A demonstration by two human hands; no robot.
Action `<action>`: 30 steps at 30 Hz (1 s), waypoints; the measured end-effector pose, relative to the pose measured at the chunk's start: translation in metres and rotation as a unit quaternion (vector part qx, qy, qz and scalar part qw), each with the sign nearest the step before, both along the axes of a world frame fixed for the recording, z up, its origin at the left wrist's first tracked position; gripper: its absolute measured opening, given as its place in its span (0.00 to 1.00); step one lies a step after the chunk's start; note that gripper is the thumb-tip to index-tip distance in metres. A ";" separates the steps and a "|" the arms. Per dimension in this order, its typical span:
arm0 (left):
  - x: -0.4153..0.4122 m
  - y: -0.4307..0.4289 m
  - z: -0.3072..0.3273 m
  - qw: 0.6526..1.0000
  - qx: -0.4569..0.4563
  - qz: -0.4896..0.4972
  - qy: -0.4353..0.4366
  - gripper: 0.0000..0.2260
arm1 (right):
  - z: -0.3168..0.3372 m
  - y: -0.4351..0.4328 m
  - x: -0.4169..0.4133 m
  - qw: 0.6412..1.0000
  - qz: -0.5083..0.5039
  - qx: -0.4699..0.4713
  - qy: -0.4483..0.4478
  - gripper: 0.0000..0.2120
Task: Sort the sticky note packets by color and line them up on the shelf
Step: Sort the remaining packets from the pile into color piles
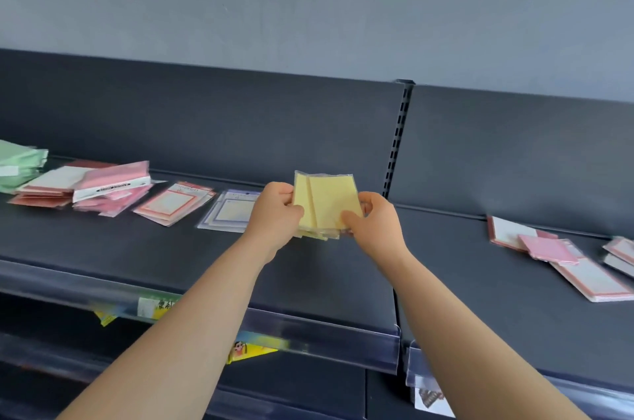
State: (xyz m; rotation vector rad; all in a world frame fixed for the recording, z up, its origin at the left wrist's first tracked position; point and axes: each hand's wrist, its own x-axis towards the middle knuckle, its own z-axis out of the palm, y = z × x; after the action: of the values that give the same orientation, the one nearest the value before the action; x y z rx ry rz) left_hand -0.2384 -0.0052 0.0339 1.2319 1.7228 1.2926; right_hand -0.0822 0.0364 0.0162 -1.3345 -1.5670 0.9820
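- Yellow sticky note packets (324, 203) are sitting fanned in a small stack between both hands, held just above the dark shelf (319, 282), near the upright slotted post (396, 145) that divides the two bays.
- The left hand (274, 210) is gripping the stack's left edge, thumb lying on the top packet and fingers curling underneath.
- The right hand (372, 218) is pinching the stack's lower right corner, thumb pressing on top and fingers tucking behind.
- Both forearms are reaching up from the bottom of the view and converging on the stack.
- A purple-bordered packet (231, 212) is lying flat on the shelf just left of the left hand, partly hidden by it.
- An orange-bordered packet pile (173, 203) is lying beside that one, further left.
- A loose pink packet pile (109, 189) is spreading further left, touching a red and white pile (51, 188).
- Green packets (19, 165) are stacking at the far left edge.
- In the right bay, pink and white packets (562, 258) are lying scattered, well apart from the hands.
- A clear price strip (319, 340) is running along the shelf's front lip, holding yellow tags (252, 351).
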 end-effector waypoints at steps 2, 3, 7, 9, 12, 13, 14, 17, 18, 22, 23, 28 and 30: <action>-0.004 0.010 -0.002 1.000 0.016 0.021 0.013 0.16 | 0.001 0.011 -0.004 1.000 0.003 -0.007 -0.010 0.21; -0.005 0.015 -0.003 0.999 0.025 0.025 0.025 0.17 | 0.001 0.017 -0.005 1.000 0.004 -0.007 -0.015 0.21; -0.009 0.034 -0.014 0.998 0.021 0.054 0.029 0.19 | 0.000 0.038 -0.014 0.999 0.013 0.001 -0.045 0.23; -0.011 0.040 -0.021 0.997 0.020 0.063 0.040 0.20 | -0.002 0.044 -0.017 0.997 0.017 0.003 -0.072 0.22; -0.014 0.046 -0.028 0.994 0.016 0.066 0.083 0.19 | -0.006 0.049 -0.019 0.994 0.016 0.005 -0.105 0.08; -0.015 0.047 -0.029 0.993 0.014 0.067 0.093 0.18 | -0.007 0.051 -0.020 0.993 0.013 0.009 -0.119 0.04; -0.015 0.049 -0.031 0.993 0.012 0.069 0.099 0.17 | -0.008 0.052 -0.021 0.992 0.012 0.006 -0.129 0.08; -0.017 0.051 -0.032 0.989 0.007 0.077 0.126 0.17 | -0.011 0.053 -0.024 0.991 0.013 0.008 -0.136 0.11; -0.018 0.051 -0.033 0.988 0.003 0.078 0.136 0.16 | -0.011 0.052 -0.025 0.991 0.017 0.005 -0.134 0.13; -0.021 0.047 -0.032 0.982 0.002 0.089 0.167 0.07 | -0.010 0.052 -0.024 0.989 0.022 0.011 -0.146 0.11; -0.021 0.045 -0.031 0.981 0.002 0.088 0.175 0.09 | -0.010 0.051 -0.023 0.988 0.018 0.017 -0.151 0.11; -0.015 0.030 -0.021 0.967 0.046 0.081 0.236 0.14 | -0.005 0.037 -0.012 0.981 0.014 0.042 -0.188 0.11; -0.007 0.024 -0.015 0.955 0.077 0.080 0.275 0.13 | -0.002 0.027 -0.002 0.980 0.000 0.052 -0.194 0.22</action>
State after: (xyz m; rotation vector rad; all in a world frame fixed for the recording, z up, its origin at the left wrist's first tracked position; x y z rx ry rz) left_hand -0.2458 0.0193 0.0185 1.6918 2.1770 1.2714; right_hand -0.0842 0.0632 0.0137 -1.5151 -1.8783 0.6518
